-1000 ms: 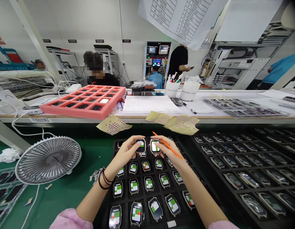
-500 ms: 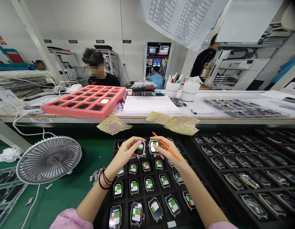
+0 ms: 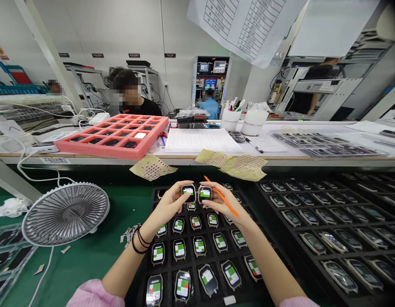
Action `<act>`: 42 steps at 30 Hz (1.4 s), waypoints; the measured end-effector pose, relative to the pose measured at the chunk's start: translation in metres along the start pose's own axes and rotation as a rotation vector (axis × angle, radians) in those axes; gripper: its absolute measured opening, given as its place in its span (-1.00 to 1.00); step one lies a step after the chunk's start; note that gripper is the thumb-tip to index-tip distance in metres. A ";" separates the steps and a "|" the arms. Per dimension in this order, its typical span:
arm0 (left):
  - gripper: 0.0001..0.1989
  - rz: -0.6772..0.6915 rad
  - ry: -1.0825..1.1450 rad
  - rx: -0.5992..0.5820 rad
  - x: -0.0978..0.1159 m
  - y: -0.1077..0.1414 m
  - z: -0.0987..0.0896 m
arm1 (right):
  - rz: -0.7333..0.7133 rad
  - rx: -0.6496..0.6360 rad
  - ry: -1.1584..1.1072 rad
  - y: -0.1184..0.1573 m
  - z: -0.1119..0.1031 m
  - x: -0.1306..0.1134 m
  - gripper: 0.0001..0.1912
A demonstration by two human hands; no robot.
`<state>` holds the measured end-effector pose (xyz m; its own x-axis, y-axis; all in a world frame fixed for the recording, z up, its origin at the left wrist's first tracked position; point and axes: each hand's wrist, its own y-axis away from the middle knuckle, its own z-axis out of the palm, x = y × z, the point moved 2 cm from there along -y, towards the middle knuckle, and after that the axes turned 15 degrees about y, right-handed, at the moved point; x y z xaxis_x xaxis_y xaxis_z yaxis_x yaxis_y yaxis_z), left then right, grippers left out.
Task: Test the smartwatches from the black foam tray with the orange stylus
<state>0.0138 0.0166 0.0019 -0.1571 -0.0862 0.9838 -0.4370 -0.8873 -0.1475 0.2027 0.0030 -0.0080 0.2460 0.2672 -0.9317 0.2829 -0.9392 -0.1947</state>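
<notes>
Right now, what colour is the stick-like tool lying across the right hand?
The tool is bright orange; the head view shows it best.

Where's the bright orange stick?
In the head view, the slim orange stick slants across the back of the right hand, right of the two held square-faced watches.

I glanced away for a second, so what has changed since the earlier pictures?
The right hand has shifted its watch slightly left, and that screen now looks darker, no longer mostly white. Behind, a person in black has moved right. Nothing was let go: the left hand keeps its own watch, and the orange stick stays with the right hand.
</notes>
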 end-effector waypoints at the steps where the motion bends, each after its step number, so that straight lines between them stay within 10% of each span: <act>1: -0.58 0.001 -0.005 0.003 0.001 0.000 0.000 | -0.002 0.000 0.001 0.000 0.000 0.000 -0.54; 42: -0.54 -0.013 0.000 -0.049 0.003 0.002 0.003 | 0.003 0.048 0.037 0.001 -0.003 -0.003 -0.55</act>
<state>0.0149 0.0131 0.0050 -0.1514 -0.0745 0.9857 -0.4814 -0.8653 -0.1394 0.2051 0.0019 -0.0048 0.2815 0.2717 -0.9203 0.2376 -0.9490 -0.2075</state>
